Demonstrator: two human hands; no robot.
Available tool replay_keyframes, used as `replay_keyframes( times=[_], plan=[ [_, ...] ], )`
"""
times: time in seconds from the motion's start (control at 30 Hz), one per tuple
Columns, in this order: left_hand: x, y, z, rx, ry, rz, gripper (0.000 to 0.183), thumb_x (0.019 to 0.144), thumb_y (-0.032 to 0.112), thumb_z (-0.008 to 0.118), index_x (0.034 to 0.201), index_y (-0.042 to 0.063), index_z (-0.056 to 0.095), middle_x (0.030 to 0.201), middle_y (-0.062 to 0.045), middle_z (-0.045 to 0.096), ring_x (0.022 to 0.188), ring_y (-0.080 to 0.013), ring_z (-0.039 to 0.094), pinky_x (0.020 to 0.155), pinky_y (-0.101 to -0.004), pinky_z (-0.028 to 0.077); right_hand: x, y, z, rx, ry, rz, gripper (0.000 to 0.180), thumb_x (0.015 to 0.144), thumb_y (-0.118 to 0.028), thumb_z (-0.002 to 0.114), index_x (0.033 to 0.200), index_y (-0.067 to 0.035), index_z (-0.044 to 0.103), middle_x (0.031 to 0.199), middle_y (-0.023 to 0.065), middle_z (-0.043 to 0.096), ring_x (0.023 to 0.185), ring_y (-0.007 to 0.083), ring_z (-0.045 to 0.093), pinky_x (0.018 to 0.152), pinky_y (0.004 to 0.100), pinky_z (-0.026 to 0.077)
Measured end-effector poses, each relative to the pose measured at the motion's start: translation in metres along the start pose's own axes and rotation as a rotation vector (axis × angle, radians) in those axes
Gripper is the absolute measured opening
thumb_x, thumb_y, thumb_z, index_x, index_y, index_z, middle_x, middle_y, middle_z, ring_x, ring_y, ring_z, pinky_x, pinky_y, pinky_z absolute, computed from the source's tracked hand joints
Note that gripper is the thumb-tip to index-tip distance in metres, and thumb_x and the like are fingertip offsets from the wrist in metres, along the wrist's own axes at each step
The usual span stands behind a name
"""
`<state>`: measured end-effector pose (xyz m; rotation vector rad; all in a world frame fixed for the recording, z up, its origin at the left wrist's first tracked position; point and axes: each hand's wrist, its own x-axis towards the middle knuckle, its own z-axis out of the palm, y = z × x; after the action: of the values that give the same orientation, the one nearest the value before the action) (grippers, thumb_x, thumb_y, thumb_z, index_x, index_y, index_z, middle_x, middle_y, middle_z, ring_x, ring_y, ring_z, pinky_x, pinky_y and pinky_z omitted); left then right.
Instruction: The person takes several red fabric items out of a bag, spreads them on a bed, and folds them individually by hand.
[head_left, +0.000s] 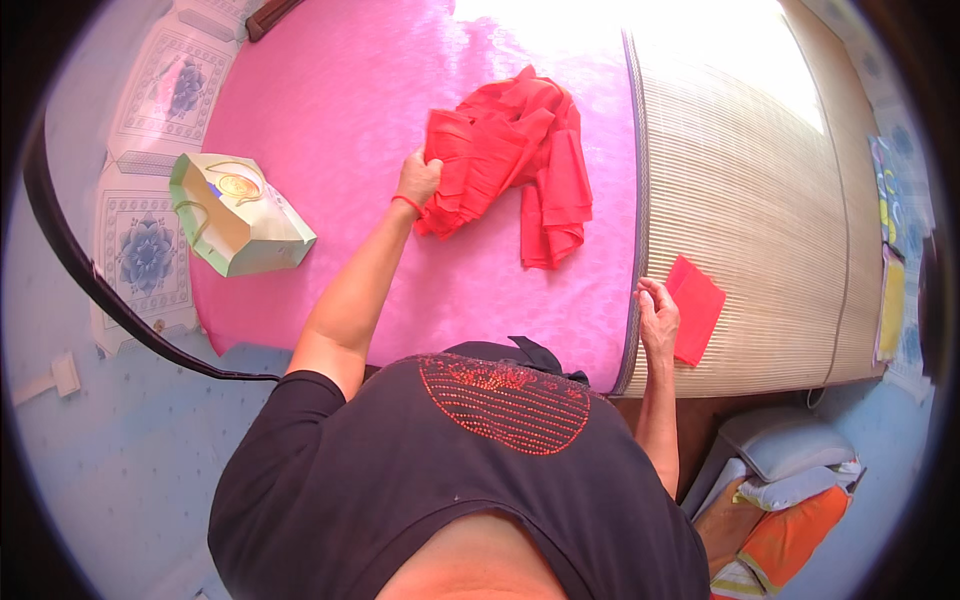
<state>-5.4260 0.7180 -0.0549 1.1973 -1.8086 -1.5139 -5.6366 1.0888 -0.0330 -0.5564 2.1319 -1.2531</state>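
My left hand (420, 180), with a red cord round the wrist, grips the left edge of a crumpled red cloth (510, 150). The cloth lies in loose folds on a pink bed cover (322, 150). To the right, my right hand (659, 311) is apart from that cloth, its fingers slightly curled and holding nothing. Just beside it, a folded red cloth piece (699, 311) rests on a woven bamboo mat (772, 225). Whether the right hand touches this piece is hard to tell.
A pale green and cream paper bag (262, 236) with cord handles lies at the bed's left edge. A dark-edged seam (637, 187) separates cover and mat. Cushions (795, 442) and an orange cloth item (799, 536) are piled below the mat at lower right.
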Motion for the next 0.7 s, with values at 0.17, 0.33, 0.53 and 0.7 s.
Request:
replay_keyframes(
  times=[0.17, 0.33, 0.53, 0.7],
  plan=[
    [-0.04, 0.033, -0.025, -0.622, -0.187, -0.346, 0.036, 0.079, 0.005, 0.051, 0.114, -0.001, 0.046, 0.106, -0.011, 0.057, 0.091, -0.0197, 0.059, 0.08, -0.035, 0.05, 0.013, -0.04, 0.041, 0.138, -0.098, -0.008, 0.022, 0.084, -0.01, 0.052, 0.104, 0.0, 0.057, 0.094, 0.0095, 0.062, 0.086, 0.0146, 0.058, 0.077, 0.0262, 0.045],
    [-0.078, 0.064, -0.007, -0.754, -0.486, -0.348, 0.04, 0.082, 0.012, 0.057, 0.117, -0.001, 0.044, 0.109, -0.012, 0.056, 0.098, -0.0201, 0.057, 0.084, -0.0357, 0.048, 0.014, -0.097, 0.106, 0.603, -0.506, 0.146, 0.04, 0.086, -0.018, 0.054, 0.12, -0.001, 0.043, 0.11, 0.0124, 0.055, 0.095, 0.0182, 0.056, 0.083, 0.0288, 0.045],
    [-0.101, 0.077, 0.03, -0.378, -0.639, -0.239, 0.037, 0.084, 0.014, 0.056, 0.117, -0.001, 0.046, 0.108, -0.01, 0.057, 0.094, -0.015, 0.057, 0.08, -0.0301, 0.049, 0.005, -0.1, 0.118, 0.896, -0.495, 0.186, 0.039, 0.085, -0.011, 0.054, 0.121, 0.0, 0.042, 0.113, 0.0108, 0.055, 0.097, 0.0183, 0.056, 0.086, 0.0321, 0.045],
    [-0.112, 0.056, 0.037, -0.14, -0.607, -0.299, 0.034, 0.087, 0.021, 0.053, 0.116, 0.005, 0.047, 0.095, -0.007, 0.058, 0.084, -0.0133, 0.057, 0.072, -0.0251, 0.048, 0.01, -0.023, 0.022, 0.703, -0.11, 0.088, 0.038, 0.083, -0.004, 0.05, 0.12, 0.003, 0.044, 0.109, 0.0116, 0.056, 0.095, 0.0166, 0.055, 0.083, 0.0282, 0.045]
  ],
)
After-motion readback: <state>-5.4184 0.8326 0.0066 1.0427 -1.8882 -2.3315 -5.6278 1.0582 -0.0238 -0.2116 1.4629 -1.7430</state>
